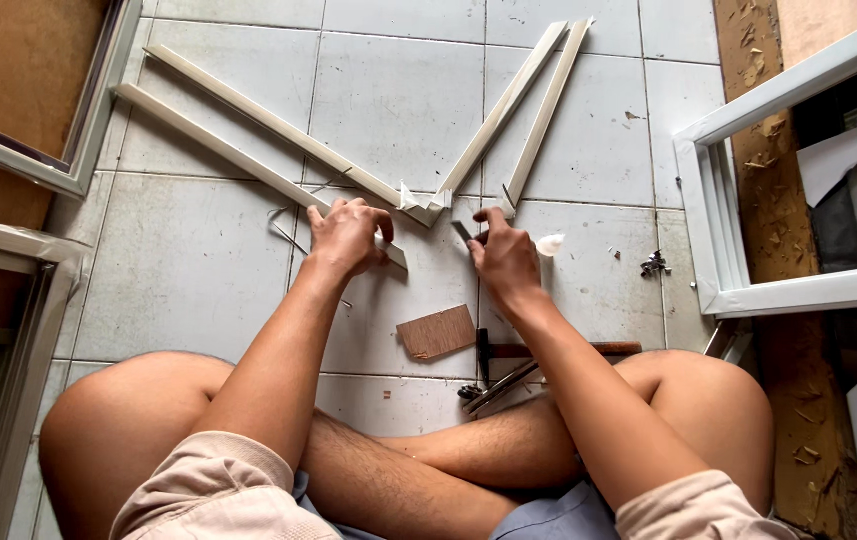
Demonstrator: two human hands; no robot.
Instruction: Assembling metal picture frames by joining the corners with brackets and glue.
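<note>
Nearest, a hammer [548,351] and a small plywood piece [436,332] are lying on the tiled floor [188,270]. Beyond them, the left hand [346,236] is clamping its fingers on a pale frame strip [248,165], while the right hand [504,256] is pinching a small dark tool [462,232]. Farther off, three more strips are lying angled.

Seated cross-legged on the tiled floor [198,270], the left hand [346,238] presses a white strip [248,165] down while the right hand [504,258] pinches a small blade [461,232] beside a wood scrap [436,332].
</note>
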